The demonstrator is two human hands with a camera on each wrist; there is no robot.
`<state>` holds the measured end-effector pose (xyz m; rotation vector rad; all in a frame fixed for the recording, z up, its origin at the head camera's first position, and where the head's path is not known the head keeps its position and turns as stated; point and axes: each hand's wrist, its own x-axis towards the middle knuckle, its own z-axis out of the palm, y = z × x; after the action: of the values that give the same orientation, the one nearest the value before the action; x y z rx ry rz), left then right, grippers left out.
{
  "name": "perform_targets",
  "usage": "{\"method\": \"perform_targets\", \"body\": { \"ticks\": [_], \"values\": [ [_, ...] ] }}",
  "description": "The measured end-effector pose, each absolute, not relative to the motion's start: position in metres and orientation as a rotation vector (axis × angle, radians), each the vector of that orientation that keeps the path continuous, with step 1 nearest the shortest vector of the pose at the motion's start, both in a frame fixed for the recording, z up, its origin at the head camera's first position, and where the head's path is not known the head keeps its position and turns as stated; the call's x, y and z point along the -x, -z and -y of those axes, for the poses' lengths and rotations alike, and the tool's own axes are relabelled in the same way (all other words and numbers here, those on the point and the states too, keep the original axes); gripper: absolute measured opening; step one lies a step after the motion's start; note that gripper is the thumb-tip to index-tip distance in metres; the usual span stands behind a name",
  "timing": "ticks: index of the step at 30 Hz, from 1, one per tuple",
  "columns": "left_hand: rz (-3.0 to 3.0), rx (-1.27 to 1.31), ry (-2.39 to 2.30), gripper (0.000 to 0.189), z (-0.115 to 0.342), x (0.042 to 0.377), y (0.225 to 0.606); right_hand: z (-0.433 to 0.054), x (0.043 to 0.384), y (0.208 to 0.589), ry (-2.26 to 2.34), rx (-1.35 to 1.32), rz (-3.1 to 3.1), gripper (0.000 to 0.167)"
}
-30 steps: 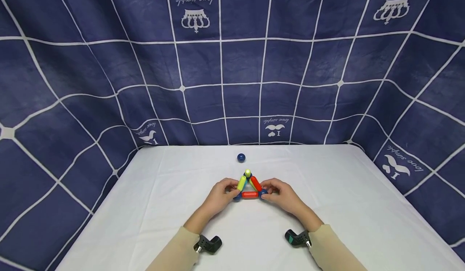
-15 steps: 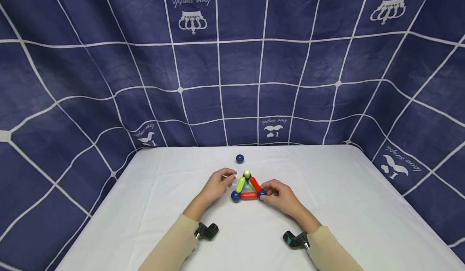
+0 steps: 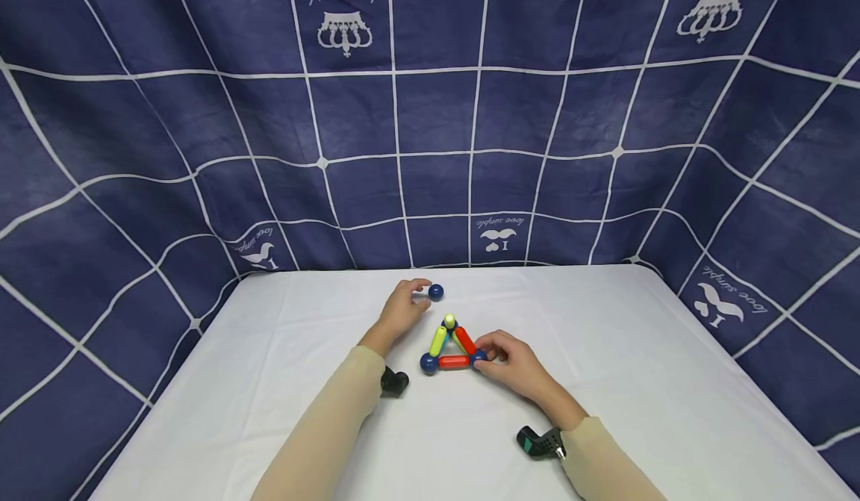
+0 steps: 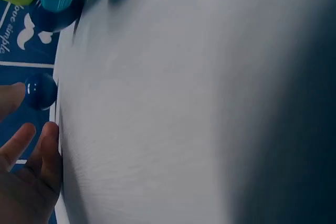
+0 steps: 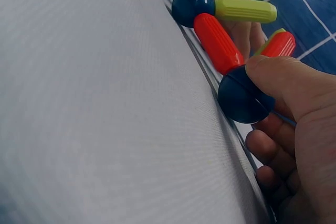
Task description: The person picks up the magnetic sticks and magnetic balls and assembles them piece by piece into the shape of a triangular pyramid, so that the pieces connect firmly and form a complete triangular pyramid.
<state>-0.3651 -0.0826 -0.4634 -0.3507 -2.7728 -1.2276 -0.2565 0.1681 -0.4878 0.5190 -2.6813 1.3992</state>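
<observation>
A structure of magnetic building sticks and balls stands on the white table. In the head view a red stick [image 3: 454,362] joins its front left blue ball [image 3: 428,363] to its front right blue ball [image 3: 478,359]. A yellow-green stick [image 3: 438,341] and another red stick [image 3: 464,340] slope up from these corners. My right hand [image 3: 513,363] pinches the front right ball, with the thumb across it in the right wrist view. My left hand [image 3: 402,310] reaches behind the structure, its fingers spread beside a loose blue ball [image 3: 436,292]. One fingertip overlaps that ball in the left wrist view.
White cloth covers the table [image 3: 578,322]. Behind it and at both sides hangs a dark blue curtain [image 3: 430,113] with white grid lines. Each wrist bears a black camera mount, the right one [image 3: 540,443] lying low over the cloth.
My left hand has let go of the structure's front left corner and moved away from me to the loose ball. My right hand keeps its hold on the right corner.
</observation>
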Motion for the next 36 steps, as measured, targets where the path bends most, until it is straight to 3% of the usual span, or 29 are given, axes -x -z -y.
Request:
{"method": "perform_targets", "body": {
  "ticks": [14,26,36],
  "values": [
    [3.061,0.386,1.100,0.059,0.082,0.376,0.448,-0.166,0.258,0.486,-1.376,-0.542,2.689,0.026],
    [3.055,0.373,1.024,0.035,0.078,0.378,0.444,-0.169,0.258,0.487,-1.379,-0.549,2.670,0.026],
    [2.949,0.251,1.205,0.032,0.078,0.368,0.455,-0.168,0.257,0.488,-1.378,-0.544,2.685,0.027]
  ]
}}
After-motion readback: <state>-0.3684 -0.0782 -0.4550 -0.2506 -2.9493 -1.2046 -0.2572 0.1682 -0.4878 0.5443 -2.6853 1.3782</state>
